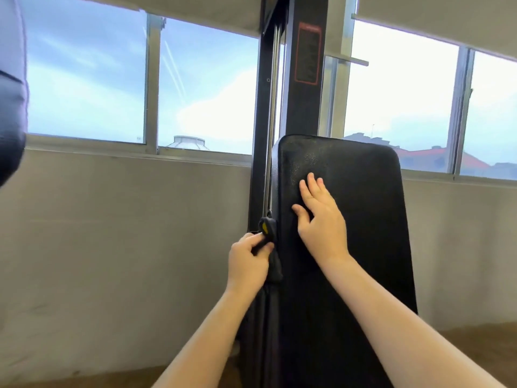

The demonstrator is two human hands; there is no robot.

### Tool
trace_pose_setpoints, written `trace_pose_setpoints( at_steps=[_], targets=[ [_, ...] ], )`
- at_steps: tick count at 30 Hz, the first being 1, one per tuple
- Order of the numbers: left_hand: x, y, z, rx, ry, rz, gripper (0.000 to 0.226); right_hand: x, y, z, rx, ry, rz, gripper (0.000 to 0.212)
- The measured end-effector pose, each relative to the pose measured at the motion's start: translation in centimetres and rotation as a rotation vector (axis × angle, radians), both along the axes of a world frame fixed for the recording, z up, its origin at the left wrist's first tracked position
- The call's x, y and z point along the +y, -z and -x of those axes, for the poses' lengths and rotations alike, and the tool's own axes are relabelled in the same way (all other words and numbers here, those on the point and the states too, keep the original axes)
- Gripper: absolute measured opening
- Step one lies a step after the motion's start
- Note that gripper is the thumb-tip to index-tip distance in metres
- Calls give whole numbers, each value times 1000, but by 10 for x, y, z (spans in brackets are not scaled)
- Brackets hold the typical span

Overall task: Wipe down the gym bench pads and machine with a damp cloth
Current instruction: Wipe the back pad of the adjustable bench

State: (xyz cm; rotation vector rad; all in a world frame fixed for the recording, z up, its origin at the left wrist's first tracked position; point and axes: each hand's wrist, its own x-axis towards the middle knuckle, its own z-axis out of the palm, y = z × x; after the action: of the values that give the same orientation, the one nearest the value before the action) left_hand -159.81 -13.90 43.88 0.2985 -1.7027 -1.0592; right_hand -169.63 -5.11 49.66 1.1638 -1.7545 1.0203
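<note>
— What is the right hand (321, 219) doing?
— It lies flat on the black back pad (361, 247), fingers straight and a little spread, in the upper half near the pad's left edge. The pad stands nearly upright, and its surface looks speckled near the top.
— And the left hand (247, 261)?
— It pinches a black lever with a yellow mark (267, 229) just beside the pad's left edge, thumb and fingers curled on it.
— What is behind?
— A black machine column (302, 79) with a red-framed label (307, 54) rises behind the pad, in front of windows (112, 79) above a grey wall (126, 233). A dark padded shape (11, 121) shows at the far left.
</note>
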Motion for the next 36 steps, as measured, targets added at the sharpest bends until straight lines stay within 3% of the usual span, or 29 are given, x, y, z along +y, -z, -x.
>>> trace_pose_setpoints(
  at_steps=[3,6,15,18,22,26,30,36],
  targets=[
    [1,-25,-5,41,40,-202,20,8,-8,-7,-44,31,-81,51],
    [19,-32,-2,113,2,-235,5,17,-15,-11,-56,70,-157,51],
    [44,42,-17,-76,-66,-309,8,37,32,-14,-99,45,-206,49],
    [32,28,-23,-152,-138,-226,6,37,31,-12,-98,39,-208,48],
    [32,-22,-7,104,-231,-50,29,32,37,-8,-100,14,-179,48],
    [50,-2,24,92,-267,224,50,23,44,-4,-103,-1,-142,47],
    [50,6,28,161,-353,214,50,19,49,-3,-88,-37,-47,43],
    [66,34,8,76,-326,-31,43,27,46,-7,-115,-46,-125,47]
  ],
)
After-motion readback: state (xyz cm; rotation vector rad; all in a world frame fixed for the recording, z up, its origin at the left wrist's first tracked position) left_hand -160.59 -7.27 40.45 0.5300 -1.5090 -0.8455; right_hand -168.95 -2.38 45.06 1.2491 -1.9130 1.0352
